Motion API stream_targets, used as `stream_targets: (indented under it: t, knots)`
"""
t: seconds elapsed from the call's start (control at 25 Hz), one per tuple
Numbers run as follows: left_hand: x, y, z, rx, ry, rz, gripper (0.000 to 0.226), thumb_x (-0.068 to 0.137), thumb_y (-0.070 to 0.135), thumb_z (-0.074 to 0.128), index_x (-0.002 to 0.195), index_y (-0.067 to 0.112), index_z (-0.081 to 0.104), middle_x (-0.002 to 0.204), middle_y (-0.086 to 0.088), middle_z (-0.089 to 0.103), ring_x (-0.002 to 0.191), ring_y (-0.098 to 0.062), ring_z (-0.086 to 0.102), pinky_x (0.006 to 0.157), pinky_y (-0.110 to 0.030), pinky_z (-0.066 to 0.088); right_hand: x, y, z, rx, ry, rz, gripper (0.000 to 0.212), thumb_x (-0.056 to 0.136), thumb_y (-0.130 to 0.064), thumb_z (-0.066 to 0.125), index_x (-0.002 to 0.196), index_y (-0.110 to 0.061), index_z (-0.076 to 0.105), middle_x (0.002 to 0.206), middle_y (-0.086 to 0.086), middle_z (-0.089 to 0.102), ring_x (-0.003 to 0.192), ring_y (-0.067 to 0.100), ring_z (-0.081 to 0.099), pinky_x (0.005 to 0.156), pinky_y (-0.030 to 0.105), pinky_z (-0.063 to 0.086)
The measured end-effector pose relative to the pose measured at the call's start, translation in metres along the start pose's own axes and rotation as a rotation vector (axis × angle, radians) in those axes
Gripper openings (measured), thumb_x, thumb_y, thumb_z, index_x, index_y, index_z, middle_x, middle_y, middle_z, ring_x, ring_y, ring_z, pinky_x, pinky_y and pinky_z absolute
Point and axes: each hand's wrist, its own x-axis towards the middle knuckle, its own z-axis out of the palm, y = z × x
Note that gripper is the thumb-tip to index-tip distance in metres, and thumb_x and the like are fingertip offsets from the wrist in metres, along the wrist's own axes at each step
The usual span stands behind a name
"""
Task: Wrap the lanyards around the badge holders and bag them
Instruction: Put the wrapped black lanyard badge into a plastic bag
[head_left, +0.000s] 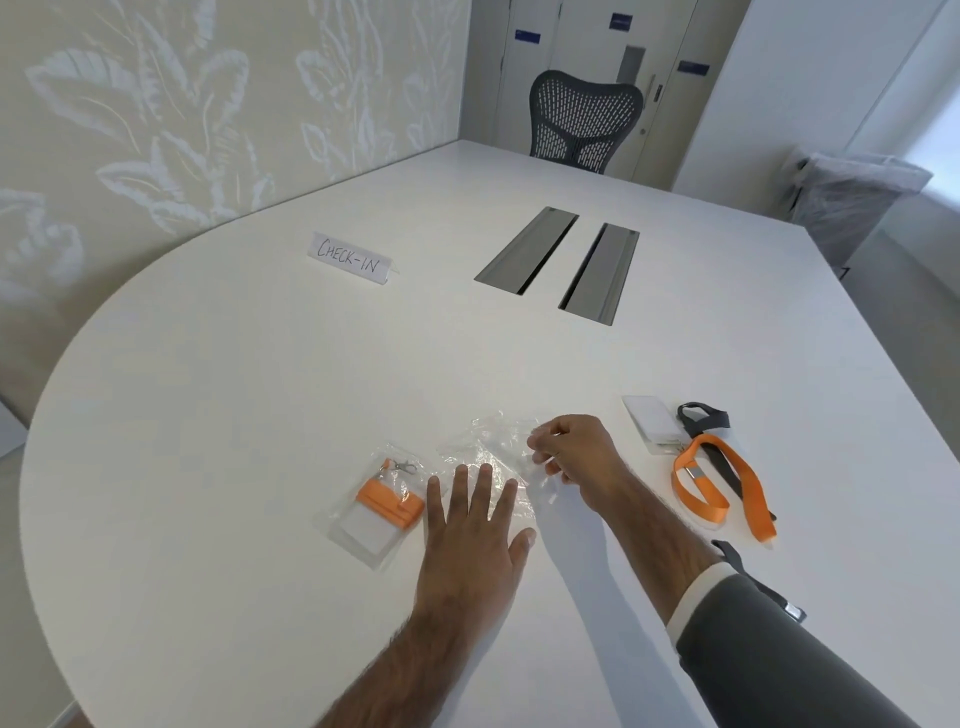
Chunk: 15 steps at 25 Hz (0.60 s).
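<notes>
One bagged set (374, 506) already lies just left of the frame's lower centre, its orange strap wound round the holder inside clear plastic, so you look to be readying a bag for the second set. Your left hand (475, 525) lies flat, fingers straight and spread, pressing the near edge of the loose clear bags (493, 452) at lower centre and gripping nothing. Your right hand (569, 452) has its fingers curled and appears to pinch the far edge of that film, as if peeling one bag free or opening its mouth. The plastic is too clear to tell how many bags lie there. At right of centre the orange lanyard (727, 483) and grey lanyard (704, 415) sprawl unwound, tangled beside a white badge holder (647, 421). Next, I judge, you need one bag separated and left open, with your palm kept down so the slippery pile does not slide; then reach right and wind a lanyard tight. You work on a white table (260, 389), rounded at the left, with a CHECK-IN sign (353, 257) above left of centre, two cable slots (561, 262) beside it, a mesh chair (584, 122) at top, and leaf-patterned wall (182, 104) at upper left.
</notes>
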Motion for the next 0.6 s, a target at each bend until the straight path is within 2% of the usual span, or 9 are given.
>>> stream_targets:
  t: [0.04, 0.12, 0.24, 0.44, 0.56, 0.6]
  knots:
    - [0.000, 0.000, 0.001, 0.003, 0.019, -0.001, 0.063, 0.100, 0.053, 0.029, 0.152, 0.021, 0.047, 0.159, -0.011, 0.044, 0.152, -0.037, 0.033, 0.123, -0.064, 0.015, 0.001, -0.001, 0.001, -0.026, 0.023, -0.022, 0.005, 0.085, -0.005, 0.068, 0.083, -0.004, 0.073, 0.072, 0.009, 0.071, 0.056, 0.017, 0.055, 0.046, 0.021, 0.038]
    - [-0.001, 0.000, 0.001, 0.006, 0.035, -0.012, 0.066, 0.100, 0.053, 0.029, 0.155, 0.018, 0.042, 0.162, -0.012, 0.039, 0.153, -0.036, 0.029, 0.124, -0.063, 0.012, 0.002, -0.001, -0.001, -0.034, 0.089, -0.050, 0.014, 0.086, -0.004, 0.065, 0.076, -0.009, 0.073, 0.072, 0.006, 0.072, 0.059, 0.016, 0.055, 0.048, 0.024, 0.041]
    - [-0.003, -0.001, -0.001, 0.020, 0.019, -0.030, 0.071, 0.101, 0.054, 0.029, 0.156, 0.012, 0.039, 0.164, -0.015, 0.036, 0.154, -0.036, 0.027, 0.125, -0.062, 0.012, -0.001, -0.006, -0.012, -0.002, 0.168, -0.084, 0.013, 0.089, -0.008, 0.063, 0.079, -0.011, 0.072, 0.075, 0.005, 0.073, 0.062, 0.015, 0.057, 0.056, 0.028, 0.046]
    - [-0.002, -0.001, -0.002, 0.014, 0.011, -0.063, 0.074, 0.100, 0.055, 0.026, 0.154, 0.007, 0.043, 0.163, -0.016, 0.037, 0.154, -0.035, 0.028, 0.125, -0.061, 0.010, -0.017, -0.022, -0.045, 0.118, 0.290, -0.146, 0.021, 0.092, -0.004, 0.055, 0.085, -0.010, 0.073, 0.081, 0.009, 0.073, 0.066, 0.016, 0.059, 0.056, 0.028, 0.047]
    - [-0.005, -0.001, -0.008, -0.042, 0.094, -0.004, 0.067, 0.100, 0.052, 0.033, 0.150, 0.009, 0.048, 0.161, -0.014, 0.041, 0.153, -0.033, 0.031, 0.126, -0.057, 0.010, -0.041, -0.025, -0.065, 0.168, 0.331, -0.179, 0.023, 0.095, -0.006, 0.054, 0.092, -0.011, 0.075, 0.086, 0.008, 0.075, 0.072, 0.016, 0.064, 0.059, 0.027, 0.052]
    - [-0.007, 0.001, -0.013, -0.114, 0.163, 0.042, 0.060, 0.101, 0.049, 0.036, 0.146, 0.013, 0.053, 0.156, -0.010, 0.048, 0.149, -0.029, 0.037, 0.125, -0.051, 0.015, -0.051, -0.023, -0.069, 0.157, 0.350, -0.209, 0.022, 0.096, -0.007, 0.055, 0.093, -0.013, 0.076, 0.086, 0.007, 0.075, 0.073, 0.016, 0.065, 0.059, 0.027, 0.053]
